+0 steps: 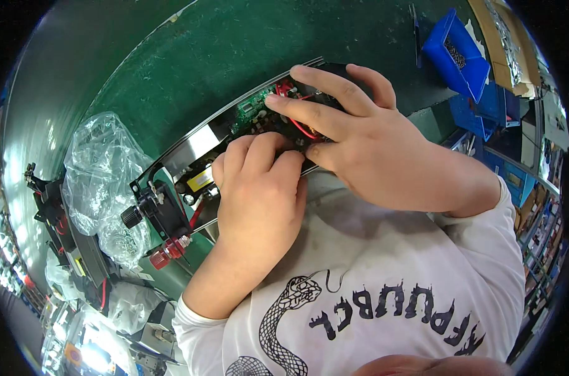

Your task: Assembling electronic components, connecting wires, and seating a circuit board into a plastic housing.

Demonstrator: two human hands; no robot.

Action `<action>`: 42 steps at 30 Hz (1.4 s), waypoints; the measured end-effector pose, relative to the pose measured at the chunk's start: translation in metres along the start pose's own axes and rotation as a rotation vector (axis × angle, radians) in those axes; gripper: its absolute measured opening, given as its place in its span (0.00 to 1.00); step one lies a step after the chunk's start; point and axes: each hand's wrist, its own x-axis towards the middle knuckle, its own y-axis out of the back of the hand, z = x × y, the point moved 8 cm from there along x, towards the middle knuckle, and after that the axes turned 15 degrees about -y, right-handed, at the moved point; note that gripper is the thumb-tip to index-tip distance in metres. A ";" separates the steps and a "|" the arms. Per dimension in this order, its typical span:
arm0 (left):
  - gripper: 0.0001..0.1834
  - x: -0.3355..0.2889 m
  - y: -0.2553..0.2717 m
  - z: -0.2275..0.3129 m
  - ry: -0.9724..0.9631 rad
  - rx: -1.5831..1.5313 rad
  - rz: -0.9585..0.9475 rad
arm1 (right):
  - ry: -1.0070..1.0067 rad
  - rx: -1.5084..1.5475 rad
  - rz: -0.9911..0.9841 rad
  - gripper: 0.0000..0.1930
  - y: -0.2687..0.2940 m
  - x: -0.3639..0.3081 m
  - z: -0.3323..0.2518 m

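Note:
A long, narrow metal chassis (201, 141) lies slantwise on the green bench, its top open. Inside it are a green circuit board (252, 111), red wires (301, 128) and a yellow-wrapped part (201, 179). Black (132, 217) and red (161, 255) terminal knobs stick out at its left end. My left hand (259, 182) is closed, its curled fingertips down inside the chassis; what they pinch, if anything, is hidden. With fingers spread, my right hand (378, 141) reaches across the right part of the chassis, fingertips by the board and the far rail.
Clear plastic bags (103, 182) lie left of the chassis, beside another black chassis (87, 250) with red wires. At the far right stands a blue bin (458, 53) of small screws, next to a cardboard box (506, 44). The green bench top (190, 56) stretches behind.

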 end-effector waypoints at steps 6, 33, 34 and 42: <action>0.10 0.000 0.001 0.001 -0.016 -0.005 0.017 | 0.007 0.076 -0.139 0.07 0.001 0.010 -0.002; 0.17 -0.012 0.004 0.002 0.022 0.219 0.056 | 0.061 -0.045 -0.130 0.08 -0.002 0.016 -0.006; 0.17 -0.012 0.008 0.003 0.020 0.215 0.056 | 0.057 -0.046 -0.133 0.08 -0.002 0.016 -0.005; 0.19 -0.009 0.004 -0.003 0.082 0.271 -0.110 | 0.008 0.040 -0.142 0.09 -0.003 0.018 -0.002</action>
